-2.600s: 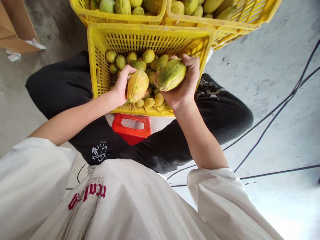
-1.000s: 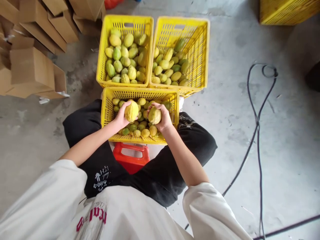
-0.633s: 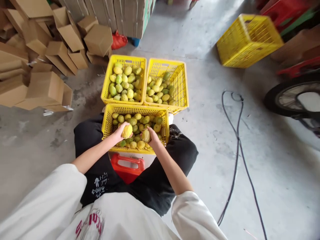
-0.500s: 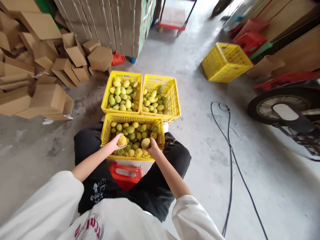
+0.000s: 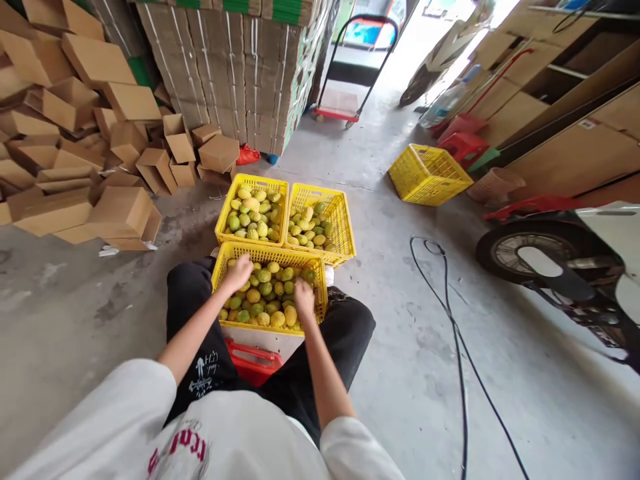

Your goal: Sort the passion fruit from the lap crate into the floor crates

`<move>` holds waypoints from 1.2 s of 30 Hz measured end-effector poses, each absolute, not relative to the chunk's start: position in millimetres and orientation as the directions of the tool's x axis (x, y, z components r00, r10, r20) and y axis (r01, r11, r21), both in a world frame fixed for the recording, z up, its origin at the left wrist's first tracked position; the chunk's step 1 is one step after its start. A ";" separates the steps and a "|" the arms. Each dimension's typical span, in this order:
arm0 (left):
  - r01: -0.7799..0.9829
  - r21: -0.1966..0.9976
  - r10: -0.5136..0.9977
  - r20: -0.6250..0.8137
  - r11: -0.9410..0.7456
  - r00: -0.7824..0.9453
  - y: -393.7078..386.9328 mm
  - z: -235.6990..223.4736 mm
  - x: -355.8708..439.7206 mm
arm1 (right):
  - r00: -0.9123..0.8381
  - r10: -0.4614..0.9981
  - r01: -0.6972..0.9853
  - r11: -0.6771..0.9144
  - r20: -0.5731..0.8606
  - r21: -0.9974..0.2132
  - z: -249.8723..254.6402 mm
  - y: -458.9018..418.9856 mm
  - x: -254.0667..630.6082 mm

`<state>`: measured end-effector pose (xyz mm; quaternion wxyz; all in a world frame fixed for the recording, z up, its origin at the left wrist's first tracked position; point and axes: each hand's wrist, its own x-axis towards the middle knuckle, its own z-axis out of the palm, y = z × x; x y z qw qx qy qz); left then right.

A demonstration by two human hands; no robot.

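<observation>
In front of my knees stands a yellow plastic crate filled with round to oval yellow-green fruits. My left hand is over its left part with the fingers curled closed. Over the right part, my right hand is also closed, its knuckles up and close to the fruits. Whatever either hand holds is hidden behind its fingers. Two more yellow crates touch the far side: the left crate is well filled with similar fruits, and the right crate holds fewer.
Cardboard boxes lie piled on the left, before a tall strapped stack of cartons. A red stool is between my legs. Rightward are a black cable, another yellow crate and a motorbike wheel. A hand trolley stands farther back.
Half a second ago each hand visibly held up a fruit above the near crate. Now both hands have turned over and moved, the left one farther forward, and those fruits no longer show.
</observation>
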<state>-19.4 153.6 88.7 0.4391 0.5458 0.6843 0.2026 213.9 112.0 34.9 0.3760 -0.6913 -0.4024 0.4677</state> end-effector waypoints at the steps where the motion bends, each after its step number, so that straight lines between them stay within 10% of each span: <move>1: 0.614 0.717 0.905 -0.426 0.330 0.012 118.6 70.6 -12.5 | 0.173 0.895 0.338 -0.447 -0.412 -0.828 19.9 83.7 198.7; 7: 0.778 0.535 0.820 -0.571 0.330 0.045 11.7 20.0 13.5 | -0.086 0.759 0.858 -0.273 -0.645 -0.436 -10.9 18.7 176.7; 17: 0.857 0.466 0.751 -0.642 0.222 0.155 -14.1 15.1 -7.1 | -0.135 0.781 0.988 0.057 -0.610 -0.146 -7.7 -4.9 162.2; 36: 0.927 0.370 0.439 -0.826 -0.052 0.354 -49.5 -32.1 37.6 | -0.357 0.638 0.934 0.243 -0.683 -0.262 -60.6 28.7 186.0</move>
